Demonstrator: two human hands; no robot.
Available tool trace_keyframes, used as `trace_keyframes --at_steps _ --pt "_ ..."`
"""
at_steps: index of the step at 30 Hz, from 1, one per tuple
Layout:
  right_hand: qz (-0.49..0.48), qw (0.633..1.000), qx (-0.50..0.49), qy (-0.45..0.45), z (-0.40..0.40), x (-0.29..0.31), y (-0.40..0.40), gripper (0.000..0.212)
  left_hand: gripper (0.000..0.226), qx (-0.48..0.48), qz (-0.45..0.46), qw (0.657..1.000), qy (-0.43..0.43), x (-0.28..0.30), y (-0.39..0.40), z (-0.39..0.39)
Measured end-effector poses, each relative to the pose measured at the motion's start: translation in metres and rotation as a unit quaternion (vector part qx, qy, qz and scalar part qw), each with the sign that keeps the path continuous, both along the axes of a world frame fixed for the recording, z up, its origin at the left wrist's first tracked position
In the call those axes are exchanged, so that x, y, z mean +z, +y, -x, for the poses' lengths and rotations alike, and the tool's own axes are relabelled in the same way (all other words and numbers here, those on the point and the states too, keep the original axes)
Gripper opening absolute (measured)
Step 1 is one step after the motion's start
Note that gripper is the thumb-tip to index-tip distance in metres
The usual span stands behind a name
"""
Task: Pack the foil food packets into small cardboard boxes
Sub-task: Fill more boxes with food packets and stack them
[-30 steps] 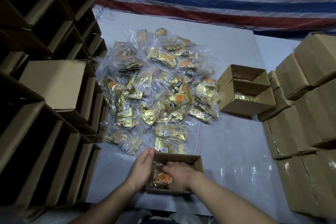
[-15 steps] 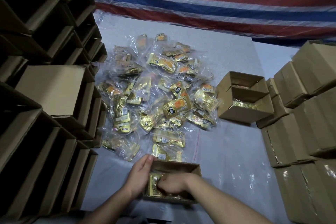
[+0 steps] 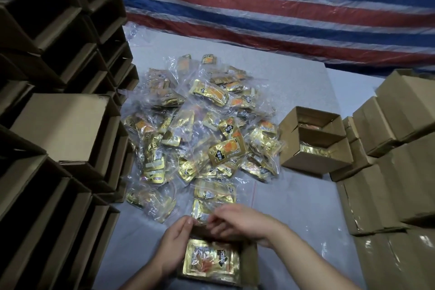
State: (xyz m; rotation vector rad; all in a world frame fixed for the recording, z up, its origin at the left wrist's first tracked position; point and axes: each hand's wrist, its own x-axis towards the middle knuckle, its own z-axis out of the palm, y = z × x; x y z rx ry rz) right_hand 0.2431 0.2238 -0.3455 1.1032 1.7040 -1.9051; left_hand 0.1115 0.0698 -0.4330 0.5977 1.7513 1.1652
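A small open cardboard box [image 3: 250,263] sits at the near edge of the table, and a gold foil packet [image 3: 210,260] lies flat inside it. My left hand [image 3: 175,245] grips the box's left wall, thumb and fingers curled at its far corner. Blurred by motion, my right hand [image 3: 240,221] hovers over the box's far rim with its fingers loosely extended to the left and nothing in them. A heap of gold foil packets in clear bags [image 3: 200,129] covers the middle of the table just beyond the box.
Two open boxes with packets inside [image 3: 315,141] stand right of the heap. Closed boxes [image 3: 400,172] are stacked along the right edge. Empty open boxes [image 3: 58,125] are piled high on the left. A striped tarp [image 3: 282,7] hangs behind.
My right hand has come up out of the box, leaving the packet flat inside. My left hand stays on the box's left wall.
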Motion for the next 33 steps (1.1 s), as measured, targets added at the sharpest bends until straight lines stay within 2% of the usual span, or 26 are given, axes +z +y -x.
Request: trace_keyframes --at_steps 2,6,10,12,15,20,26,33 --pt "-0.055 0.995 -0.083 0.02 0.003 0.001 0.032 0.024 0.029 -0.009 0.002 1.0 0.012 0.002 0.0 0.0" --pt "-0.243 0.967 -0.056 -0.045 0.013 -0.028 0.071 0.016 0.029 -0.026 0.02 0.999 0.021 0.005 0.0 0.001" --pt "-0.36 0.929 -0.017 -0.081 0.025 -0.052 0.093 0.056 0.028 -0.039 0.042 0.998 0.032 0.006 -0.001 0.001" --pt "-0.445 0.891 0.012 -0.084 0.034 -0.054 0.107 0.069 0.026 -0.032 0.046 0.998 0.04 0.006 -0.003 0.0" --pt "-0.549 0.823 0.106 -0.097 0.05 -0.052 0.128 0.082 0.019 -0.017 0.046 0.998 0.049 0.003 -0.005 -0.001" --pt "-0.604 0.761 0.213 -0.104 0.074 -0.052 0.156 0.1 0.017 -0.016 0.058 0.996 0.064 0.0 -0.006 0.0" --pt "-0.591 0.708 0.36 -0.144 0.089 -0.068 0.166 0.112 0.021 -0.026 0.056 0.996 0.07 0.003 -0.006 0.0" --pt "-0.606 0.68 0.379 -0.163 0.094 -0.092 0.157 0.108 0.021 -0.02 0.028 0.997 0.075 0.005 -0.006 -0.005"
